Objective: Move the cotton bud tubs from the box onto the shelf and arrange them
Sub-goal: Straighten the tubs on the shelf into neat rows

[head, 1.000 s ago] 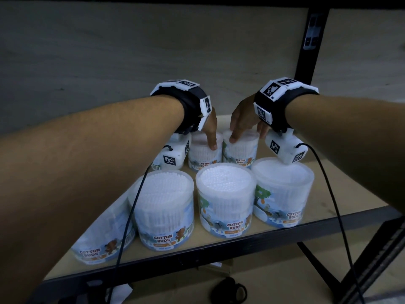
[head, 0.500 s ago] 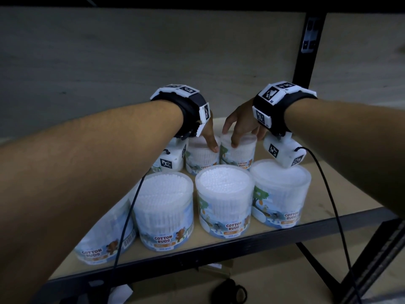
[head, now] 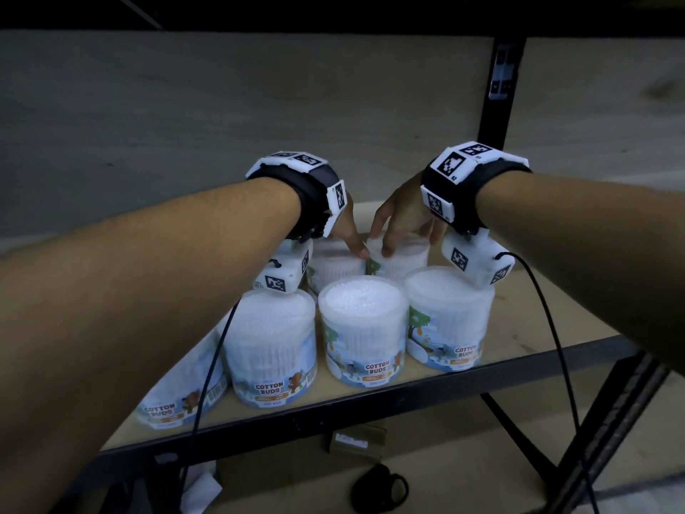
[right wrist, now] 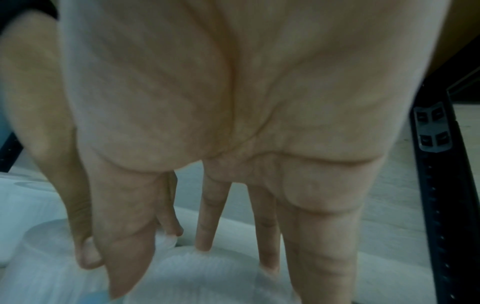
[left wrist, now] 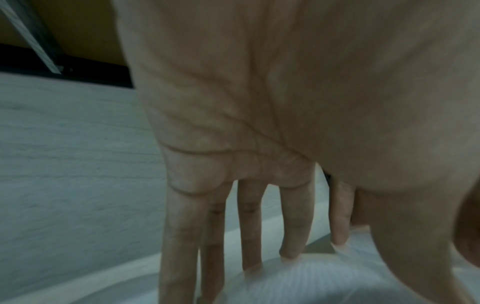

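- Left hand: reaches down over the back-row left tub. Fingers are straight and slightly spread, tips down on the tub's rim and far side; thumb on the near side. Whether this amounts to a firm grip cannot be told.
- Right hand: placed over the back-row right tub in the same way. Fingers extended and parted, tips on the lid edge, thumb at the near left side.
- Both back-row tubs stand upright, long axis vertical, lids up, just beside each other; whether they touch cannot be told.
- Taking the middle front tub as landmark: the two handled tubs are directly behind it. It stands upright with its label facing the shelf's front edge.
- Left of the landmark stands another upright tub; further left, a tub is partly hidden by the left forearm, its stance unclear.
- Right of the landmark stands a third upright tub, close alongside.
- The shelf has a bare board right of that tub, running to the black upright post.
- The front row sits near the dark front rail.
- Behind the back row, bare board shows up to the rear wall.
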`<state>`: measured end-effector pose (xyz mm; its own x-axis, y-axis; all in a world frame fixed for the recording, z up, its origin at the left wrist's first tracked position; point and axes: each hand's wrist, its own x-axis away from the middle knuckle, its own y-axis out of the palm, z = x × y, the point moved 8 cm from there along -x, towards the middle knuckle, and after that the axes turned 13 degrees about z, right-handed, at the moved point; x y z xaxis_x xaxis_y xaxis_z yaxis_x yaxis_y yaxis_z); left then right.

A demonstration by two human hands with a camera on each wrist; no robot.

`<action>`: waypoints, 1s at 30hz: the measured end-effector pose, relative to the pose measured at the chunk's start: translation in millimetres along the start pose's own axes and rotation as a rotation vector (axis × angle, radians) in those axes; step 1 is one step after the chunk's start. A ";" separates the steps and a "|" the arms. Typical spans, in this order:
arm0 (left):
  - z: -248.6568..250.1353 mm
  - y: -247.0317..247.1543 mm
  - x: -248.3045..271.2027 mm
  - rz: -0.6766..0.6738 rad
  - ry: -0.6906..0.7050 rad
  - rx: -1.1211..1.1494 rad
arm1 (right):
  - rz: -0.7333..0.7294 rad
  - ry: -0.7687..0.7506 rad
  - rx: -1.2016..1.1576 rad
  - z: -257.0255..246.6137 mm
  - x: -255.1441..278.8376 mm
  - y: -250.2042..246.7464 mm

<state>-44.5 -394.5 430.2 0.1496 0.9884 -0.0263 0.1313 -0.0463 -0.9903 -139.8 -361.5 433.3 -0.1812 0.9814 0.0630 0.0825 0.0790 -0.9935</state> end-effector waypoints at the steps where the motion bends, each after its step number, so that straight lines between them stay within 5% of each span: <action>1: -0.4 3.0 -2.9 -0.010 -0.004 -0.004 | -0.004 -0.001 0.000 0.3 2.4 0.1; 30: 13.1 -4.7 43.7 0.079 -0.023 0.137 | -0.046 0.006 0.049 1.2 38.9 4.3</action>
<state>-51.4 -349.2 431.9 0.1314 0.9855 -0.1068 -0.0149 -0.1058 -0.9943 -147.7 -323.2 431.4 -0.1782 0.9779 0.1091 0.0261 0.1155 -0.9930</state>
